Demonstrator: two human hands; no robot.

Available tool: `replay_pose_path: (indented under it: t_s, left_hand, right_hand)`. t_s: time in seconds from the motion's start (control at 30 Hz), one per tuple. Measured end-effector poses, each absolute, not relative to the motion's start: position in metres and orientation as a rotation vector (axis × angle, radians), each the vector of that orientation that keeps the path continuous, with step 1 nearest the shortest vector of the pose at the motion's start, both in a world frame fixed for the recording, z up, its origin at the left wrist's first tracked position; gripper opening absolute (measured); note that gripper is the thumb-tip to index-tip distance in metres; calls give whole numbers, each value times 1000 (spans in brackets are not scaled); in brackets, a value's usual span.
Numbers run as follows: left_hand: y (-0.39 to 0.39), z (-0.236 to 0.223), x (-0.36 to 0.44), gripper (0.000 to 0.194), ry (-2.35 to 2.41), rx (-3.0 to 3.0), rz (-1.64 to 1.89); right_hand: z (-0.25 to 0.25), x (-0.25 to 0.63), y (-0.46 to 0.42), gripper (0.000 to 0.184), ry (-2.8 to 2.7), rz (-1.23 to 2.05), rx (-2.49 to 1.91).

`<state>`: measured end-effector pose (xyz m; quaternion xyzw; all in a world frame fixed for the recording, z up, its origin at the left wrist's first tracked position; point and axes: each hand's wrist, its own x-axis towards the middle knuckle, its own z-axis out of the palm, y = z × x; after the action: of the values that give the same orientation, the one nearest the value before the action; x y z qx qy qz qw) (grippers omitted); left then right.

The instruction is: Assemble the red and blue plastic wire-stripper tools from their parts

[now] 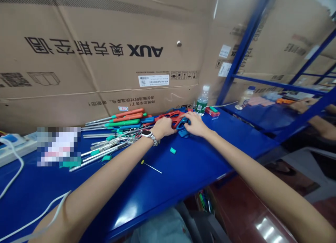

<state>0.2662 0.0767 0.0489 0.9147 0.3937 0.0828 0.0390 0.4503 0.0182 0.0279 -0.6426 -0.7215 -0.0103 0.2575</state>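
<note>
My left hand (165, 126), with a watch and a chain bracelet on its wrist, is closed at the edge of a pile of red looped plastic pieces (172, 114). What its fingers hold is hidden. Just right of it, my right hand (196, 123) curls its fingers on a blue looped plastic piece (183, 130), which lies on or just above the blue tabletop (207, 148). Left of my hands lie several long metal rods with coloured handles, among them an orange handle (128, 117) and a green handle (126, 123).
A water bottle (202, 102) and a small red box (212, 112) stand behind my right hand. In front lie a green cap (173, 150) and a yellow-headed pin (152, 166). Cardboard (105, 71) walls the back. A blue frame post (243, 47) rises right; another person's arm (321, 126) is beyond.
</note>
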Motion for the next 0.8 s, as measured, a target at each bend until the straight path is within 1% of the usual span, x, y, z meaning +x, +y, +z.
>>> replay_pose_path:
  t_s: [0.1,0.17,0.37,0.43,0.53,0.67,0.73,0.8]
  left_hand:
    - [72,50,273,22,1310,2789,207]
    - [69,52,274,25,1348,2804,201]
    - [70,47,265,28,1384,2893,222]
    - [73,43,261,30,1349,2933,256]
    - [78,39,257,32,1284,2957,335]
    - [84,38,256,17,1256,2854,443]
    - [88,38,254,11,1227,2781,539]
    - [91,39,249,10,1183,2712,652]
  right_hand:
    - [14,452,24,40,-1808,31,-1637]
    - [6,451,28,38,-1755,63,-1569]
    - [-1,444,35,37,-1808,107,-1366]
    - [-2,442,37,38,-1822,142,-1315]
    - [-4,436,40,46,-1840,209,-1228]
    - [-2,429,41,56,-1765,270,-1172]
    - [3,431,37,55,-1737,194,-1215]
    - [8,435,29,52,-1792,80,-1286]
